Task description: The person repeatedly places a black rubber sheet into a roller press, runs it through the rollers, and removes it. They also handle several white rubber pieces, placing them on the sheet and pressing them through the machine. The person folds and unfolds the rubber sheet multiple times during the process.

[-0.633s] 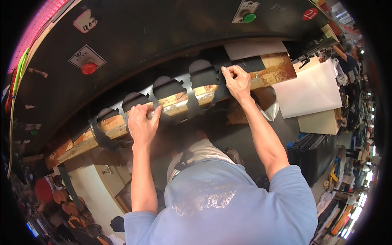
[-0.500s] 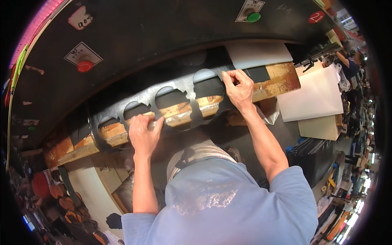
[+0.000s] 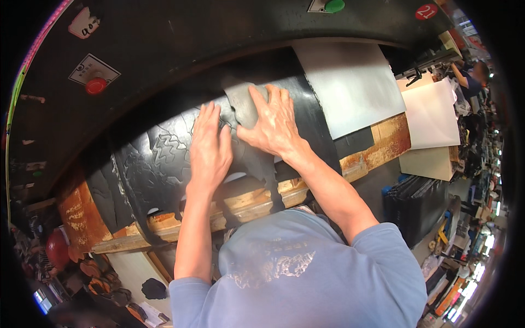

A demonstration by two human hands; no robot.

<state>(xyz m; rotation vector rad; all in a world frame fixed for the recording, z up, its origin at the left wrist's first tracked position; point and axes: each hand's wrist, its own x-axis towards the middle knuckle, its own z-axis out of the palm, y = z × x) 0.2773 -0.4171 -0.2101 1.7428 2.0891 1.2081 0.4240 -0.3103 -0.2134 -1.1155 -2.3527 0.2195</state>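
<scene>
A glossy black sheet (image 3: 147,156) with zigzag and curved cut lines lies over the wooden board. Its near edge is a skeleton of narrow strips and openings that hangs past the board's front. My left hand (image 3: 210,147) rests on the sheet's middle, open, fingers stretched forward and held nearly together. To its right, my right hand (image 3: 275,121) is open with fingers and thumb spread, touching a grey, curved-edged flat piece (image 3: 239,100) on the sheet. The palm hides part of that piece.
A worn wooden board (image 3: 377,142) runs under the sheet, below a dark machine front with a red button (image 3: 95,85) and a green button (image 3: 334,6). A pale sheet (image 3: 355,87) lies at right, near stacked white boards (image 3: 432,117). Another person (image 3: 473,76) stands far right.
Both hands have gone from the cut-out skeleton strip to the sheet's surface, the right one moving left onto the grey piece. Sheet and board now reach further toward me, showing more cut lines.
</scene>
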